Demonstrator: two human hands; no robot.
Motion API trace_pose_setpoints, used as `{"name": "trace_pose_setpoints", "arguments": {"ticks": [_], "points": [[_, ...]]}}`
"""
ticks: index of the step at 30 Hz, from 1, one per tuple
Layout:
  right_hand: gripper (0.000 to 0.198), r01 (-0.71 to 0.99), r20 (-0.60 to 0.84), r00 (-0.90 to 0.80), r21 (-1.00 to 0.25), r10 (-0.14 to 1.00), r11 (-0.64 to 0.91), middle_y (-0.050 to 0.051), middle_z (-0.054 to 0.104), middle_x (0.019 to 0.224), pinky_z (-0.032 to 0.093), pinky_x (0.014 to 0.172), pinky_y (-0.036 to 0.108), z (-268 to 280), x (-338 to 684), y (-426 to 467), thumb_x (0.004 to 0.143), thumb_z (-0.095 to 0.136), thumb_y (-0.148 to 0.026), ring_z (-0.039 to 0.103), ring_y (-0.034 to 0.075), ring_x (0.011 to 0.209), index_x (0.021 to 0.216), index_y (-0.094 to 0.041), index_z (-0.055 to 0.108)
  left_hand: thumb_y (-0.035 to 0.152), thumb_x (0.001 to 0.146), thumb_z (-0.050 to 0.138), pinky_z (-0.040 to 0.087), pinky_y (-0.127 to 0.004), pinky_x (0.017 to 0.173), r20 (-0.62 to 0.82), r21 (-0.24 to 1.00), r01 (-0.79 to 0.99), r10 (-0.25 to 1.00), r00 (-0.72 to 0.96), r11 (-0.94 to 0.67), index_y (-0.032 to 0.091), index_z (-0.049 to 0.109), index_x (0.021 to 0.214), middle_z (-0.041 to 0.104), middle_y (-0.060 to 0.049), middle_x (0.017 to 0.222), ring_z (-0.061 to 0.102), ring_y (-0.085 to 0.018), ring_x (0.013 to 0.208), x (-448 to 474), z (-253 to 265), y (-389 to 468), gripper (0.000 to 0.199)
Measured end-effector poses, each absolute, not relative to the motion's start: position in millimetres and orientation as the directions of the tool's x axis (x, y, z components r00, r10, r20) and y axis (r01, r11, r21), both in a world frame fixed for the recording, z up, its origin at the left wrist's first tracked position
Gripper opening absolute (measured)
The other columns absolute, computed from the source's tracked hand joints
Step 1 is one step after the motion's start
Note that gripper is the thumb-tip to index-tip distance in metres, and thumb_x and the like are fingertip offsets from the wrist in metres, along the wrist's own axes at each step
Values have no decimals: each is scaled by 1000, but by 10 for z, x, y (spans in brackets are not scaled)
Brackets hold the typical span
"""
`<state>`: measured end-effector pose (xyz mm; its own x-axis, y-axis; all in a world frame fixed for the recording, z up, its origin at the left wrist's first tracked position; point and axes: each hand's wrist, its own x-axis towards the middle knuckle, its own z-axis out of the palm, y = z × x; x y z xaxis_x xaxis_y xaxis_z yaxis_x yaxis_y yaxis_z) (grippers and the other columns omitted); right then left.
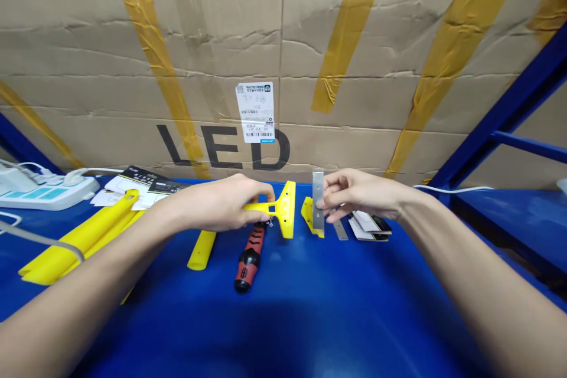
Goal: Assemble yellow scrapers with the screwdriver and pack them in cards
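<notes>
My left hand [230,201] is closed around the neck of a yellow scraper head [287,209], its wide end facing right. Between the thumb and fingers of my right hand [348,194] is a flat metal blade [318,195], held upright. Just behind that blade a yellow plastic piece [307,212] lies on the blue table. Another metal blade [340,230] rests under my right fingers. Below the scraper head is a red and black screwdriver handle [250,257], its far end partly hidden. A short yellow tube [202,249] shows beneath my left wrist.
Long yellow handles [80,242] and printed cards [142,180] lie at the left, near a white power strip [53,192]. Folded papers [370,226] sit right of the blades. A large taped cardboard box [212,71] stands behind the blue table [310,307]. Blue metal posts [496,112] rise at the right.
</notes>
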<state>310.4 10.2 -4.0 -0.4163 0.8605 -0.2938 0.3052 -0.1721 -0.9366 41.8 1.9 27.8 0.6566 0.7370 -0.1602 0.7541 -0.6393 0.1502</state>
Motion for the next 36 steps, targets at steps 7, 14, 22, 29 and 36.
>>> {"name": "trace_pose_setpoints", "arguments": {"ticks": [7, 14, 22, 29, 36], "points": [[19, 227, -175, -501, -972, 848, -67, 7, 76, 88, 56, 67, 24, -176, 2971, 122, 71, 81, -24, 69, 14, 78, 82, -16, 69, 40, 94, 56, 44, -29, 73, -138, 151, 761, 749, 648, -630, 23, 65, 120, 72, -5, 103, 64, -22, 89, 382, 371, -11, 32], [28, 147, -39, -424, -989, 905, 26, 1, 70, 68, 49, 65, 23, -272, 2858, 125, 69, 84, -30, 64, 10, 63, 73, -16, 61, 43, 92, 57, 45, -30, 77, -123, 154, 783, 775, 620, -603, 23, 64, 125, 72, -9, 115, 66, -25, 96, 324, 357, 20, 39], [40, 185, -52, -344, -983, 938, 14, -1, 74, 69, 49, 67, 25, -244, 2782, 101, 68, 87, -31, 64, 11, 63, 98, -18, 63, 41, 92, 57, 40, -29, 66, -124, 152, 768, 759, 639, -622, 21, 64, 116, 70, -6, 93, 60, -21, 78, 365, 331, 28, 32], [37, 215, -26, -335, -975, 942, 49, 0, 72, 66, 51, 62, 25, -204, 2687, 34, 67, 87, -28, 63, 12, 59, 91, -17, 61, 39, 93, 59, 37, -27, 61, -119, 203, 730, 723, 680, -653, 21, 64, 106, 66, -1, 83, 55, -16, 68, 376, 354, 9, 23], [42, 193, -151, -378, -978, 913, -82, 0, 73, 69, 53, 68, 24, -183, 2656, -5, 63, 89, -22, 64, 12, 63, 97, -16, 64, 38, 96, 55, 36, -27, 60, -143, 201, 685, 671, 728, -700, 20, 67, 106, 66, -2, 82, 57, -17, 69, 391, 374, -18, 24]]}}
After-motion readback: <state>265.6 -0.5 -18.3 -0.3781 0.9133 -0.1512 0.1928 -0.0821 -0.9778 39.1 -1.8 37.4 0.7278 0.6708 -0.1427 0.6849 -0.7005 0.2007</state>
